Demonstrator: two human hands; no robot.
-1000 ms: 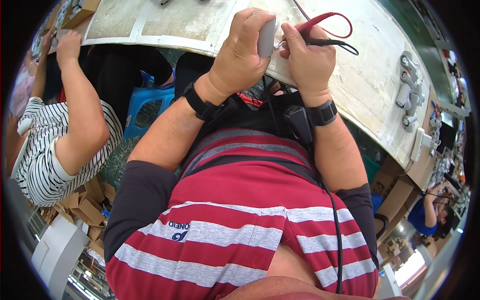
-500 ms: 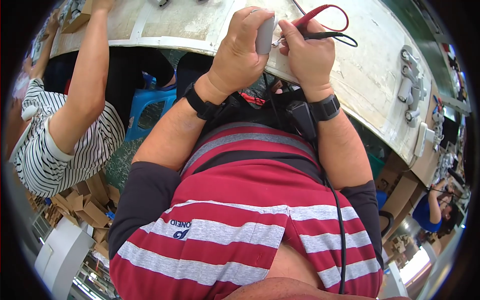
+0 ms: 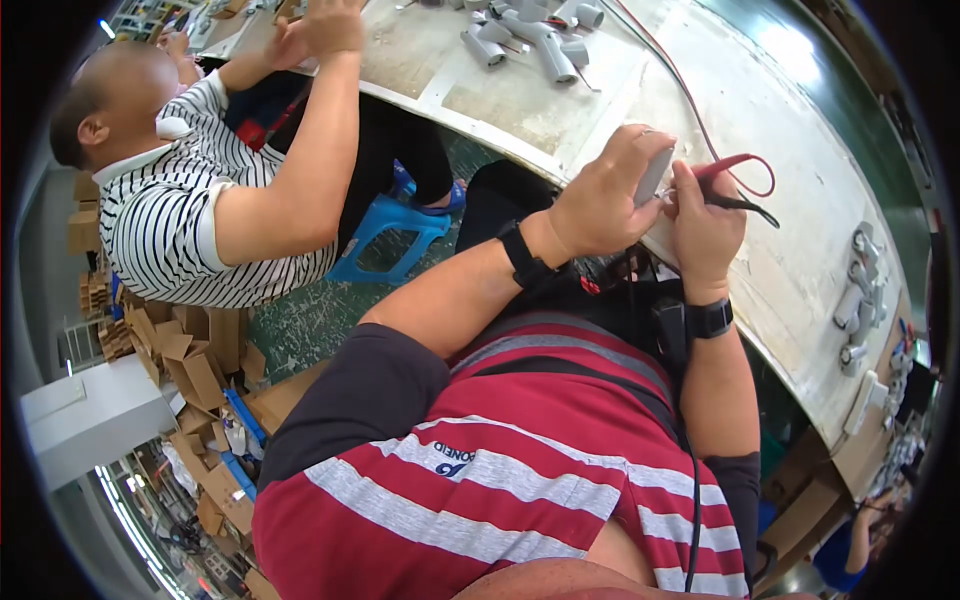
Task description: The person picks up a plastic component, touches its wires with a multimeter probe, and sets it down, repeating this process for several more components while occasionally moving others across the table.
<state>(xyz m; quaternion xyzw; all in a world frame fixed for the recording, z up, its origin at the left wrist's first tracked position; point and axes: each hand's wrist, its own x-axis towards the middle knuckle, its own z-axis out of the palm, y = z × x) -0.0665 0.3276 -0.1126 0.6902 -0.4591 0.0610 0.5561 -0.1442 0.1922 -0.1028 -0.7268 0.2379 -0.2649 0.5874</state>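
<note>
My left hand [image 3: 605, 195] is closed around a smooth grey plastic housing [image 3: 654, 175], held tilted over the table's near edge. Close against it, my right hand [image 3: 710, 240] pinches a red test lead [image 3: 722, 168] and a black test lead [image 3: 738, 203]. Their handles stick out past my fingers to the right. The lead tips meet something small and pale between the two hands; my fingers hide most of it. Both wrists wear black bands.
Several grey plastic parts [image 3: 545, 45] lie at the far side of the worktable [image 3: 800, 290], and more [image 3: 858, 300] line its right side. A cable [image 3: 675, 75] crosses the top. At left, a co-worker in a striped shirt [image 3: 200, 215] sits near a blue stool [image 3: 390, 240]; cardboard boxes [image 3: 195, 370] are behind.
My view has swung left, so my hands appear farther right and lower, and far-side grey parts have come into sight. Both hands keep their hold. The co-worker's hands show more fully.
</note>
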